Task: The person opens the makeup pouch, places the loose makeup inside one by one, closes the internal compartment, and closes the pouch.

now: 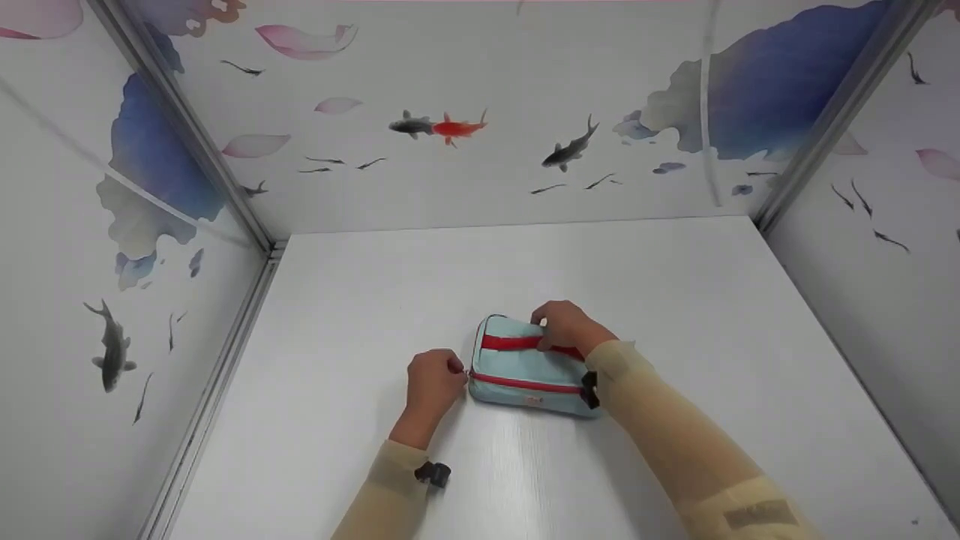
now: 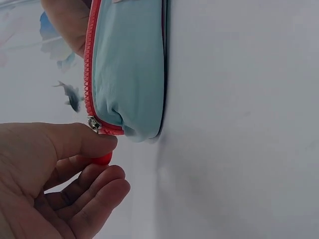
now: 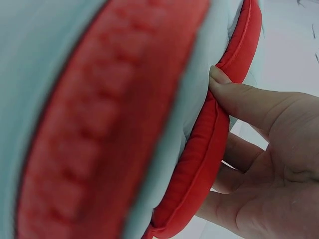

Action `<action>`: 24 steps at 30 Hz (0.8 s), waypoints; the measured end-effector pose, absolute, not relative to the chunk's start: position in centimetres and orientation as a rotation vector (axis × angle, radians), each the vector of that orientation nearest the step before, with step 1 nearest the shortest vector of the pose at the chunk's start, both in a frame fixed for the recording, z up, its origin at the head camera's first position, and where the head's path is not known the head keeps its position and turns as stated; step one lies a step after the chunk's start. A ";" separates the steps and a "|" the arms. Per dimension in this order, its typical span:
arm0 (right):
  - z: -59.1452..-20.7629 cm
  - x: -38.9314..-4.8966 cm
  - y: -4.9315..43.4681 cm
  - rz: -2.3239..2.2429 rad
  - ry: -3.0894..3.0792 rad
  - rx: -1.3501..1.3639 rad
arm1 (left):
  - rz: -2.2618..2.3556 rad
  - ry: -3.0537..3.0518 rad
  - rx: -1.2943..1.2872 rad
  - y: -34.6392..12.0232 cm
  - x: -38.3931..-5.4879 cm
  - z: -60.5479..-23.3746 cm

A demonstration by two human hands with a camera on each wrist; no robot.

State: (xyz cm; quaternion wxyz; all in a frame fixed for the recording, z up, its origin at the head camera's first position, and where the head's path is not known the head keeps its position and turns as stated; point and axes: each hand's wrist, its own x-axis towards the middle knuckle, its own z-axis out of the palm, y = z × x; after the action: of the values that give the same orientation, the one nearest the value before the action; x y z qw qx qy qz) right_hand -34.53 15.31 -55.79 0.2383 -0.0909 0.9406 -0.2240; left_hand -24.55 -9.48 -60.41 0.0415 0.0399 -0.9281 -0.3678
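Observation:
A light blue fabric pouch (image 1: 517, 364) with red trim lies on the white table. Along its front edge runs a red zipper (image 2: 88, 64), whose metal slider (image 2: 93, 123) sits at the pouch's left corner. My left hand (image 1: 435, 379) is at that corner and pinches the red zipper pull (image 2: 103, 158) between thumb and fingers; most of the pull is hidden. Over the pouch's top, my right hand (image 1: 570, 326) holds the red strap handle (image 3: 194, 164), with the thumb on one side and the fingers behind it. The pouch's right end is partly hidden by the right wrist.
The white table (image 1: 360, 300) stretches around the pouch. White panels (image 1: 480, 180) printed with fish, petals and blue leaves stand at the back and both sides, with metal posts at the corners. A small black camera (image 1: 433, 473) is on the left wrist.

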 end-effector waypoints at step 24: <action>-55.5 -34.3 15.3 -0.641 2.556 -0.215 | -1.183 -2.890 0.088 -10.3 -26.7 -60.5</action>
State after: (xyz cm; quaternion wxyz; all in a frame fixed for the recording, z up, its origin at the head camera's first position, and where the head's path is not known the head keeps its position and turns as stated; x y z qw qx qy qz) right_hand -34.25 15.35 -55.55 0.2464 -0.0787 0.9370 -0.2349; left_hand -26.66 -10.27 -60.51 0.0088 0.0282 -0.9250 -0.3787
